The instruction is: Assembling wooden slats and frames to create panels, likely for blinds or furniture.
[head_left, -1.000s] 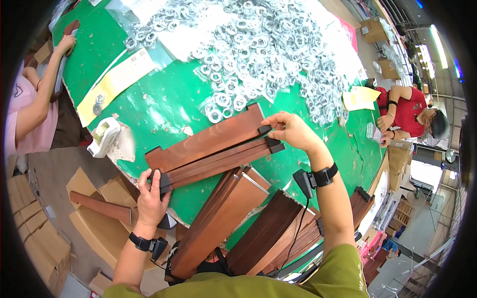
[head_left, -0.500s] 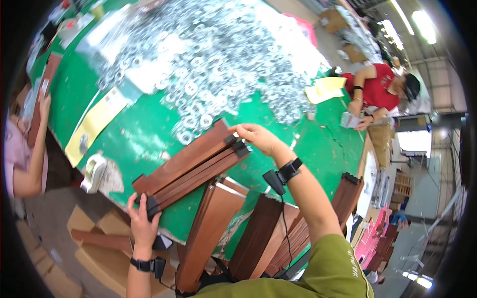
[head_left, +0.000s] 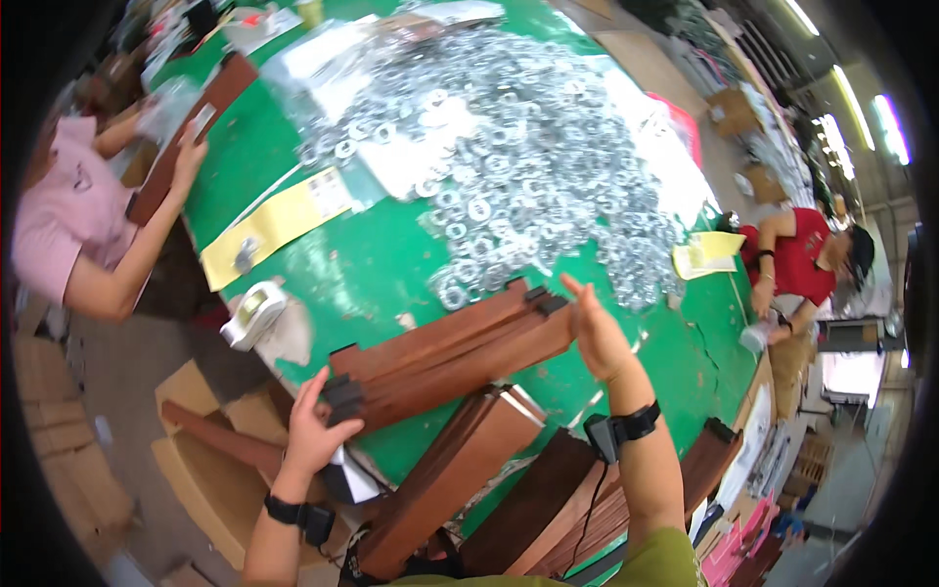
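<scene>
– Where to look for the brown boards (head_left: 450, 362)?
– At the middle of the frame, lying aslant over the green surface (head_left: 377, 264), with black caps (head_left: 342, 396) at both ends.
– And with the left hand (head_left: 313, 435)?
– Pinching the capped left end between thumb and fingers.
– With the right hand (head_left: 599, 338)?
– Held flat at the right end, fingers straight and near each other; impossible to tell whether touching.
– Round about?
– Toward the top, silvery rings (head_left: 548, 166) in a heap; at left, a white tape dispenser (head_left: 256, 315); below, more planks (head_left: 455, 470), leaning.
</scene>
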